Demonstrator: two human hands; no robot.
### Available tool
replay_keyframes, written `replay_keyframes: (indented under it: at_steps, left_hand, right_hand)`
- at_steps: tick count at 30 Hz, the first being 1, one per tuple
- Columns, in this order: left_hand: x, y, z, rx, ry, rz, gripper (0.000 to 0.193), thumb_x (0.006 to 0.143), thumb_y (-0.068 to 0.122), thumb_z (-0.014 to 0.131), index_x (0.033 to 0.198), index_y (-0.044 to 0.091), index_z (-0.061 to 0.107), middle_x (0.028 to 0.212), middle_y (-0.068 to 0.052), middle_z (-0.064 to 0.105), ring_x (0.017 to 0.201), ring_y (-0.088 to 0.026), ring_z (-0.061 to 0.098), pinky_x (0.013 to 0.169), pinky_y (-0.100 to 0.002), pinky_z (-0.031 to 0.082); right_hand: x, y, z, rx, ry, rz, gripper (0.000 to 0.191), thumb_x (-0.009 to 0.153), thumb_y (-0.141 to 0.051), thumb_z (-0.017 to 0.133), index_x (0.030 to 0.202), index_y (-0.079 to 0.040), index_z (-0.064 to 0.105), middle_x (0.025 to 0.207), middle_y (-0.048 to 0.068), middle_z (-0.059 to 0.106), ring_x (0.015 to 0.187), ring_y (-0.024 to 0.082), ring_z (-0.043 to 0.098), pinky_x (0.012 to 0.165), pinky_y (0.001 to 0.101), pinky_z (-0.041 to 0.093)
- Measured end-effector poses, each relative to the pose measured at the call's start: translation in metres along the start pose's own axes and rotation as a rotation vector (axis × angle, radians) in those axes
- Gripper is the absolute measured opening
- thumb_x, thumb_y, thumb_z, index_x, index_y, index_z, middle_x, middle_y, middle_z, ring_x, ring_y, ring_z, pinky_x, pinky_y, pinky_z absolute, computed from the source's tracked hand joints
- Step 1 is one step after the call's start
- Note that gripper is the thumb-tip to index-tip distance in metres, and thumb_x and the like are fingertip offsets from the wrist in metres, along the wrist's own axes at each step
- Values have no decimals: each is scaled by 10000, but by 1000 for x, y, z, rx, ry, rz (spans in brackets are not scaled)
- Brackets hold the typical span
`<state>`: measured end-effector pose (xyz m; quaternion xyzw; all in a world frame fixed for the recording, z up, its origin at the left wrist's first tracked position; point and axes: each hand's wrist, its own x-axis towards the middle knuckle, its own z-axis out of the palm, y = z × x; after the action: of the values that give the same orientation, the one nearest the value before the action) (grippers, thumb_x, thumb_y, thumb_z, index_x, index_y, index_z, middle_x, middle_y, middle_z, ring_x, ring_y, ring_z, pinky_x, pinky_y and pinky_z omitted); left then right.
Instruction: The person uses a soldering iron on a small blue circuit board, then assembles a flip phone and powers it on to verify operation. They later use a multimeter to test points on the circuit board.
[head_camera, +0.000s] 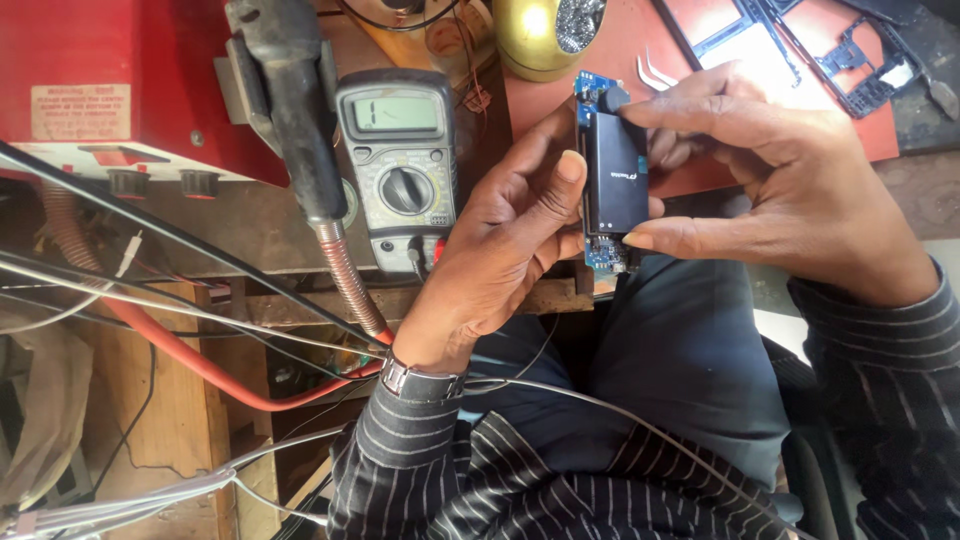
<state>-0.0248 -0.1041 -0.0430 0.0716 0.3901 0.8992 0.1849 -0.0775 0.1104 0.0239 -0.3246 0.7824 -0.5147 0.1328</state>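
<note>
Both my hands hold a phone board (612, 170), a narrow blue circuit board with a black battery-like block on it, upright over my lap. My left hand (505, 250) grips its left edge, thumb pressed near the upper middle. My right hand (790, 170) pinches it from the right, forefinger on the top end and thumb at the bottom end. A metal watch sits on my left wrist.
A grey digital multimeter (398, 160) with a dial lies on the wooden bench left of my hands. A hot-air handle (300, 110) with a copper nozzle, a red station box (100, 80), several wires, a brass wool holder (545, 35), tweezers (655, 72) and a phone frame (865, 60) on a red mat surround them.
</note>
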Motion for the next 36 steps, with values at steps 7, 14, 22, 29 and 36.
replay_keyframes:
  at_steps: [7, 14, 22, 29, 36]
  left_hand:
    - [2, -1, -1, -20, -3, -5, 687, 1127, 330, 510, 1684, 68, 207, 1445, -195, 581, 1268, -297, 665, 1057, -459, 607]
    - [2, -3, 0, 13, 12, 8, 686, 1127, 325, 519, 1685, 69, 212, 1448, -171, 574, 1253, -278, 673, 1021, -426, 605]
    - [-6, 0, 10, 67, 33, 53, 697, 1124, 278, 582, 1686, 39, 243, 1384, -98, 583, 1159, -205, 690, 961, -337, 595]
    - [-9, 0, 18, 166, 66, 94, 642, 1133, 273, 603, 1633, 14, 294, 1283, -100, 637, 1076, -162, 679, 934, -310, 564]
    - [-13, 0, 22, 273, 120, 96, 701, 1086, 346, 602, 1648, 32, 325, 1353, -112, 646, 1075, -155, 706, 924, -305, 591]
  right_hand:
    - [-1, 6, -1, 66, -16, 10, 668, 730, -30, 839, 1352, 11, 600, 1189, 33, 507, 1102, 117, 535, 972, 274, 563]
    - [-3, 9, -4, 21, -36, 14, 665, 732, -63, 837, 1350, -8, 597, 1205, 31, 507, 1114, 117, 545, 957, 284, 555]
    - [-4, 0, -3, -214, -75, -75, 978, 552, -297, 951, 1395, -24, 538, 1295, 82, 490, 1172, 182, 544, 963, 337, 549]
    - [-7, -10, 11, -225, 5, -117, 906, 622, -283, 952, 1387, -48, 527, 1310, 104, 478, 1136, 189, 604, 932, 317, 560]
    - [-7, 3, 15, -286, 74, -229, 924, 587, -322, 989, 1342, -35, 541, 1187, 80, 564, 1066, 181, 595, 932, 346, 530]
